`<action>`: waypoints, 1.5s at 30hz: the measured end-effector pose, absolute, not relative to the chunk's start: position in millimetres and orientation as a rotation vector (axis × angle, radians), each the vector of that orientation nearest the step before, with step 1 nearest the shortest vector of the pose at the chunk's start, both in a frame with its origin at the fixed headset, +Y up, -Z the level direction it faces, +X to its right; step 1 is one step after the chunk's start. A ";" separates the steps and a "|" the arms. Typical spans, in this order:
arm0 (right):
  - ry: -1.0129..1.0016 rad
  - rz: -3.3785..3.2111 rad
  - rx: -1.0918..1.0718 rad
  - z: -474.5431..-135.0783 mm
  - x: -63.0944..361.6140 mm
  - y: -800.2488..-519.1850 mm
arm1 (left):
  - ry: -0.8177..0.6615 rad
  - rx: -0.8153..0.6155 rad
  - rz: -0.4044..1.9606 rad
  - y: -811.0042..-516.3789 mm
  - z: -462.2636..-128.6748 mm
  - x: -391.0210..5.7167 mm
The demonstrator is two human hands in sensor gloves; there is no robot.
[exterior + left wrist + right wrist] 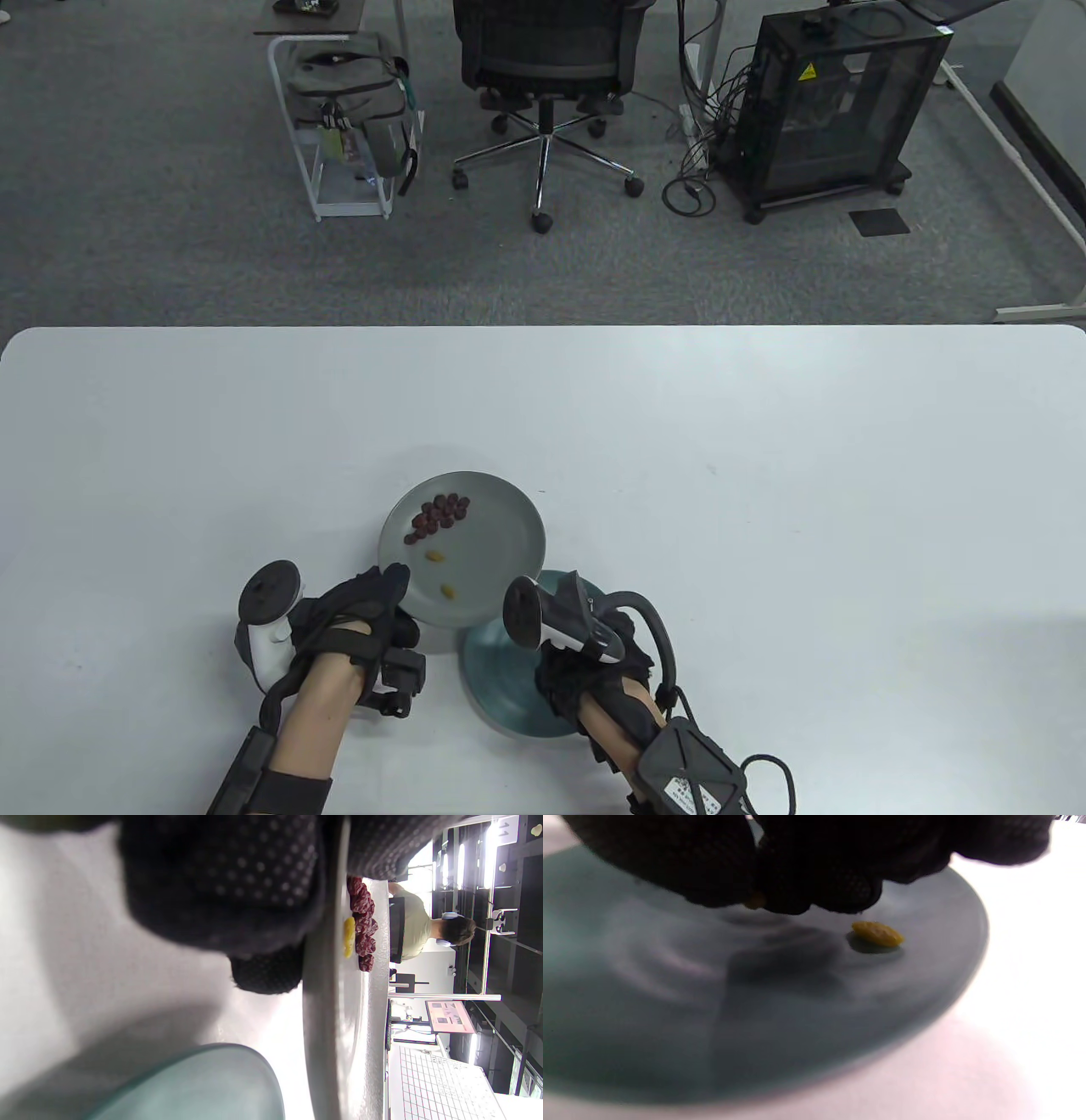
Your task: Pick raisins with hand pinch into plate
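A grey plate [517, 526] holds a cluster of dark red raisins [439, 514] and two yellow raisins [434, 557]. My left hand [382, 598] grips this plate's near-left rim, thumb on top and fingers [237, 891] beneath. A teal plate [501, 688] lies just nearer, partly under the grey plate's edge. My right hand [585, 662] hovers over the teal plate. In the right wrist view its fingertips [780, 895] pinch a yellow raisin [755, 902] just above the teal plate [670, 1018]. Another yellow raisin [878, 933] lies on that plate.
The white table [764, 475] stretches wide to the left, right and back of the plates. Beyond its far edge are an office chair [547, 59], a rack with a bag [348, 93] and a black cabinet [836, 102] on the carpet.
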State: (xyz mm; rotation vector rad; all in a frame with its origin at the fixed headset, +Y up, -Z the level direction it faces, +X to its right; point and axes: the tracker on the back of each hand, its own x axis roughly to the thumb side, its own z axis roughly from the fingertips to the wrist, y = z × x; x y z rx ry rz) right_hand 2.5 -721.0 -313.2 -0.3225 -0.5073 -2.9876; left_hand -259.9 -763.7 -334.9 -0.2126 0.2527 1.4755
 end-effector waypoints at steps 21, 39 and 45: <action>-0.447 -3.095 -0.345 -312.9 19.5 -693.4 | 0.253 -0.220 1.459 -764.5 -333.8 -257.6; -0.156 -3.249 -0.413 -300.3 16.4 -667.5 | 0.174 -0.333 1.412 -772.4 -330.3 -225.3; -0.143 -3.283 -0.417 -300.6 16.0 -667.8 | 0.133 -0.373 1.396 -773.2 -326.2 -208.0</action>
